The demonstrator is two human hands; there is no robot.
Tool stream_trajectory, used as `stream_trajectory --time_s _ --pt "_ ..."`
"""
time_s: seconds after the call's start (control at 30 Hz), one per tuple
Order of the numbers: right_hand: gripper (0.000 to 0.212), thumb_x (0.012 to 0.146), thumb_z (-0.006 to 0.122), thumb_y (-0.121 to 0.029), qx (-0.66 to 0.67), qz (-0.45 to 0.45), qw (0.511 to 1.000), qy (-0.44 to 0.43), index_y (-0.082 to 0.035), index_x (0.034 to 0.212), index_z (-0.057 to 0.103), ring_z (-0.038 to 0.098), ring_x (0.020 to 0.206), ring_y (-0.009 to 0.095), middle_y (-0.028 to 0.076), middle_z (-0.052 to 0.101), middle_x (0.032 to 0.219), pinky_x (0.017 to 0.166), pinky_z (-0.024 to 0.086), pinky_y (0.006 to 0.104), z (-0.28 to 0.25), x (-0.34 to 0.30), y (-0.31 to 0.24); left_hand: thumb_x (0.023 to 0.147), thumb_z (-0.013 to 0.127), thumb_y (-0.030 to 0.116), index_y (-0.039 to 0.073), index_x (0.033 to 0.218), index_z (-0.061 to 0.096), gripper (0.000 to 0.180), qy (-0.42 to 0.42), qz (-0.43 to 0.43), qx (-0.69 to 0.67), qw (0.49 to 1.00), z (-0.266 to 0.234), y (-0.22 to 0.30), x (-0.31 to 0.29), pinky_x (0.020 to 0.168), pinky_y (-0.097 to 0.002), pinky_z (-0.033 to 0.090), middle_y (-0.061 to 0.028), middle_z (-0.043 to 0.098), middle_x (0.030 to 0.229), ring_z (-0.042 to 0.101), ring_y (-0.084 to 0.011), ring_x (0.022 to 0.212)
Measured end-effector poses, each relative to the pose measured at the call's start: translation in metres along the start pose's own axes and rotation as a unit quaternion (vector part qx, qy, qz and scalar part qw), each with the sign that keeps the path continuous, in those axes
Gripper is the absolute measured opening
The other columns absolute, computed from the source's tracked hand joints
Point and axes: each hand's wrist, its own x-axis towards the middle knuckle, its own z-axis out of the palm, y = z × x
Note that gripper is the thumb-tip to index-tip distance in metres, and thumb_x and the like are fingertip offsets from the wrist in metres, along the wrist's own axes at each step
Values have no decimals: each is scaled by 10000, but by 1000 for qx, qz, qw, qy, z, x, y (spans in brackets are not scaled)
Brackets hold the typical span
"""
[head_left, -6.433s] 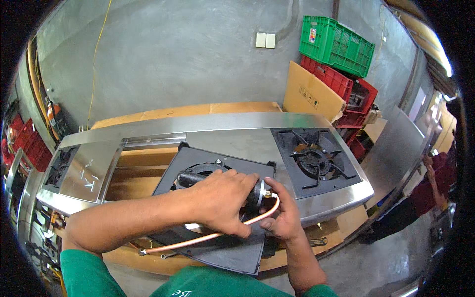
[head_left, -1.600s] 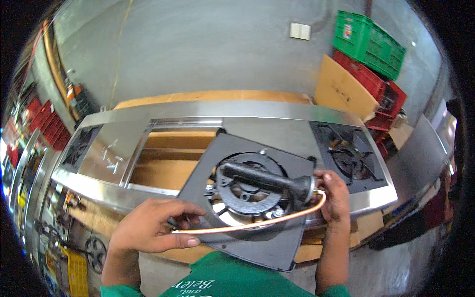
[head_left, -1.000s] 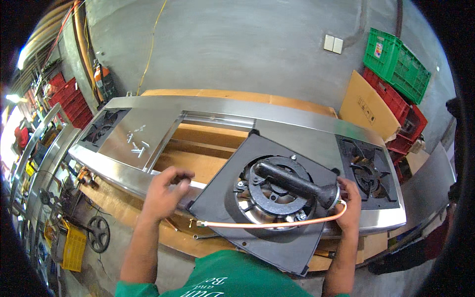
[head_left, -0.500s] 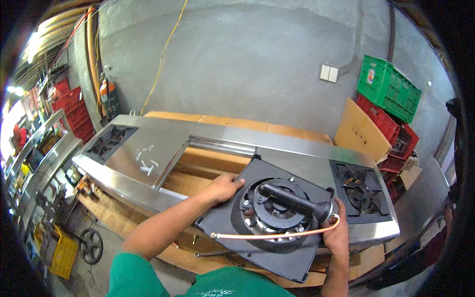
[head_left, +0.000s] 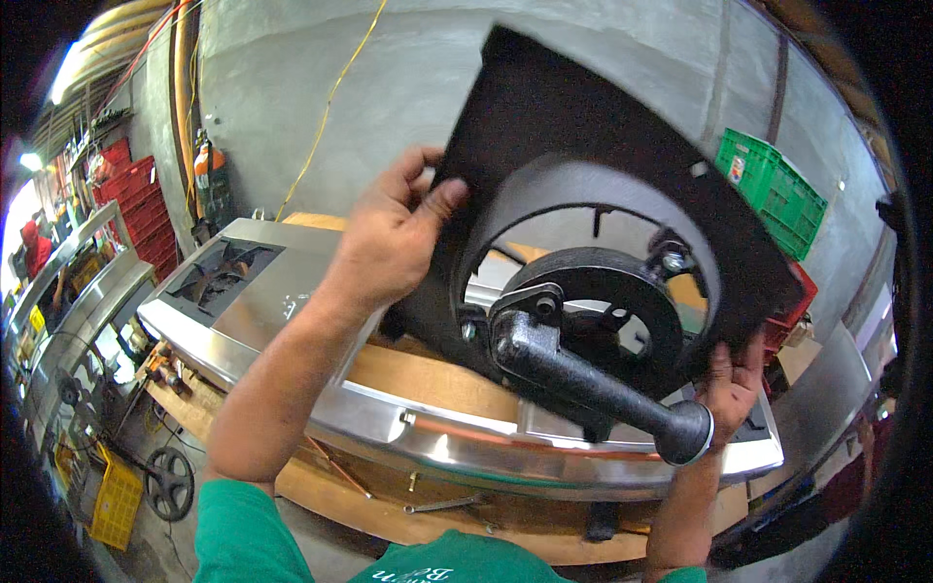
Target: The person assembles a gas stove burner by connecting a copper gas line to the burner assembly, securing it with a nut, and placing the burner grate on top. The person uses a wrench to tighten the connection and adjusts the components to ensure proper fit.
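Note:
A square black burner plate [head_left: 583, 112] is held up tilted over the steel stove top [head_left: 389, 420], its underside facing me. My left hand [head_left: 389, 233] grips its left edge, thumb on the near face. My right hand [head_left: 734, 389] is closed on its lower right corner, beside the end of the burner tube. Inside the plate's round opening a cast burner ring [head_left: 554, 267] is fixed by bolts, with a thick black burner tube [head_left: 603, 374] sloping down to the right. A thin copper pipe [head_left: 486, 431] extends left below the plate.
A black burner grate [head_left: 222, 277] and small loose screws [head_left: 290, 309] are on the stove top's left. A wrench [head_left: 442, 506] lies on the wooden bench [head_left: 369, 520] in front. Green [head_left: 773, 189] and red crates are stacked right; a yellow crate [head_left: 115, 500] stands lower left.
Both hands have raised the burner plate and tipped it up, so its underside now shows instead of its top. The copper pipe has swung below the plate.

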Motion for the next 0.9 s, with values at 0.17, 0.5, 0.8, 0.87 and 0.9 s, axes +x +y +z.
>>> stream_trajectory --time_s 0.17,0.5,0.8,0.87,0.9 --pt "526 930 538 12 -192 -263 946 14 42 1442 425 469 1326 289 202 463 1465 1105 363 408 27 22 -22 1009 598 216 39 1212 538 277 22 155 -117 981 -55 -6 22 662 -214 501 -45 682 870 607 -69 742" --pt "610 907 659 -208 -341 -327 869 -149 124 1379 462 588 1174 291 229 589 1302 1027 439 398 156 19 -150 1060 385 458 36 1151 571 470 -17 2 -385 923 -27 -98 77 753 -264 492 -62 641 1005 600 -137 877" --pt "702 892 681 -442 -154 -137 864 -460 18 1394 507 644 912 184 101 666 976 811 494 314 267 53 -171 1035 482 363 13 1274 465 425 -270 49 -694 665 9 -161 52 872 -373 531 -169 556 1216 593 -268 1046" --pt "761 927 571 -575 -80 -38 883 -462 -7 1426 479 580 1136 250 149 621 1223 958 445 392 243 49 -121 1029 503 341 7 1302 442 436 -264 71 -748 605 10 -176 57 898 -397 540 -192 537 1263 591 -297 1084" --pt "641 954 604 -430 -121 -47 871 -474 -10 1421 472 547 1221 283 183 578 1298 1046 399 407 225 49 -93 1026 514 331 5 1316 430 444 -266 75 -772 573 15 -187 63 911 -409 544 -204 528 1287 590 -312 1103"
